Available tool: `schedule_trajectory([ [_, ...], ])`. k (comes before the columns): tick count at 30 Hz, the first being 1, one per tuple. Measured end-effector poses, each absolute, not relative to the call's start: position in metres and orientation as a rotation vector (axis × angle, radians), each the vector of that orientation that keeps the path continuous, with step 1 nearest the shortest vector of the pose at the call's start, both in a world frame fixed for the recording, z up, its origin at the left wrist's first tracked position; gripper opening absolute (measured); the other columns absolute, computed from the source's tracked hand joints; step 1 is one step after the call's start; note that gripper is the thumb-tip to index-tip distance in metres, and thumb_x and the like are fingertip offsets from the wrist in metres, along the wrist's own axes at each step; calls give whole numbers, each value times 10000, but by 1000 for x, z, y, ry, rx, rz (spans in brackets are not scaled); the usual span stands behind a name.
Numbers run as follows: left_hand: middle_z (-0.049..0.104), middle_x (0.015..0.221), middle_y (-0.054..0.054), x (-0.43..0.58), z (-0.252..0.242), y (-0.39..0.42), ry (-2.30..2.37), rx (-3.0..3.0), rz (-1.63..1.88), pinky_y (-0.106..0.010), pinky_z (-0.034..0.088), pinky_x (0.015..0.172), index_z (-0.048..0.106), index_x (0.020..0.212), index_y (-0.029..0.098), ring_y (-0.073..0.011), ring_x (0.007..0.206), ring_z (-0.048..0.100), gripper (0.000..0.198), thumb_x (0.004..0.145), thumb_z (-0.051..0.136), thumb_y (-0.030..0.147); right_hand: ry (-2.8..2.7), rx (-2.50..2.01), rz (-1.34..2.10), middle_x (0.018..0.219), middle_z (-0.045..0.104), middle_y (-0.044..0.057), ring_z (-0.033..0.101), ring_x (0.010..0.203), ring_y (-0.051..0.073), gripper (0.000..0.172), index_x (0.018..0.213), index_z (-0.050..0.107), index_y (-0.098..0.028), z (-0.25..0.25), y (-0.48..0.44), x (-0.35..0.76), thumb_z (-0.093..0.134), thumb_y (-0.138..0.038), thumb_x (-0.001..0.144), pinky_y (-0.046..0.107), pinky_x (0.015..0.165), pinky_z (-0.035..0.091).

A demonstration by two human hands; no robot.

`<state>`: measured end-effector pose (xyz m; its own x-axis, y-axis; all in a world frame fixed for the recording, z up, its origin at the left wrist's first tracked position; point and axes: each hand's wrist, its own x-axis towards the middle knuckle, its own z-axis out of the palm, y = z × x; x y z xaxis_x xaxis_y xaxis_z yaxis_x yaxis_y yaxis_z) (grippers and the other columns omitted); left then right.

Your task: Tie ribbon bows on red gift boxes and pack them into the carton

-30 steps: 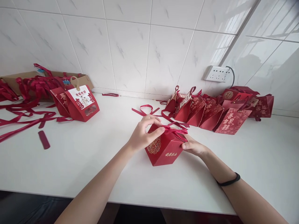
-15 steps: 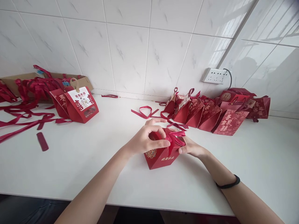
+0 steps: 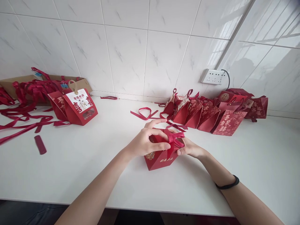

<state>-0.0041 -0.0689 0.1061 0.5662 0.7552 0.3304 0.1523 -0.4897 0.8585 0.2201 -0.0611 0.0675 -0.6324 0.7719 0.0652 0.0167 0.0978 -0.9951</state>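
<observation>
A red gift box (image 3: 161, 161) with gold lettering stands upright on the white table in front of me. On its top sits a shiny red ribbon bow (image 3: 175, 136). My left hand (image 3: 146, 140) is curled over the box's left side, thumb and index finger closing on the bow's left edge; its other fingers reach behind the box. My right hand (image 3: 188, 147) grips the box's right side near the top, thumb in front, the remaining fingers largely hidden behind it.
Several red gift boxes (image 3: 208, 114) stand at the back right, below a white power strip (image 3: 213, 77). Loose ribbon (image 3: 144, 114) lies behind my hands. To the left are two red boxes (image 3: 79, 106), tangled ribbons, a cardboard box (image 3: 82, 82) and a dark red strip (image 3: 40, 144).
The view has shifted slightly. My left thumb and index finger have moved a little at the bow; my right hand keeps its hold and the box stays in place.
</observation>
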Motion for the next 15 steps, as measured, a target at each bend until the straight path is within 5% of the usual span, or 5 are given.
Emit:
schedule_trajectory([
  [6, 493, 1297, -67, -2, 108, -71, 738, 1734, 1046, -434, 377, 983, 560, 666, 180, -277, 1263, 398, 254, 838, 531, 364, -1752, -760, 1645, 1353, 431, 123, 446, 1230, 308, 932, 1359, 323, -247, 66, -61, 220, 798, -465, 587, 471, 989, 391],
  [11, 521, 1130, -69, 0, 101, -67, 855, 1788, 1132, -381, 378, 950, 582, 719, 196, -250, 1174, 434, 257, 711, 694, 427, -1761, -731, 1651, 1325, 460, 116, 484, 1193, 294, 911, 1350, 330, -257, 68, -62, 218, 797, -460, 595, 451, 953, 424],
  [15, 538, 853, -33, 2, 101, -66, 885, 1825, 1211, -307, 409, 809, 602, 718, 199, -179, 906, 505, 249, 738, 670, 437, -1781, -705, 1633, 1326, 458, 115, 478, 1195, 297, 906, 1348, 337, -253, 67, -61, 218, 799, -453, 595, 456, 962, 413],
])
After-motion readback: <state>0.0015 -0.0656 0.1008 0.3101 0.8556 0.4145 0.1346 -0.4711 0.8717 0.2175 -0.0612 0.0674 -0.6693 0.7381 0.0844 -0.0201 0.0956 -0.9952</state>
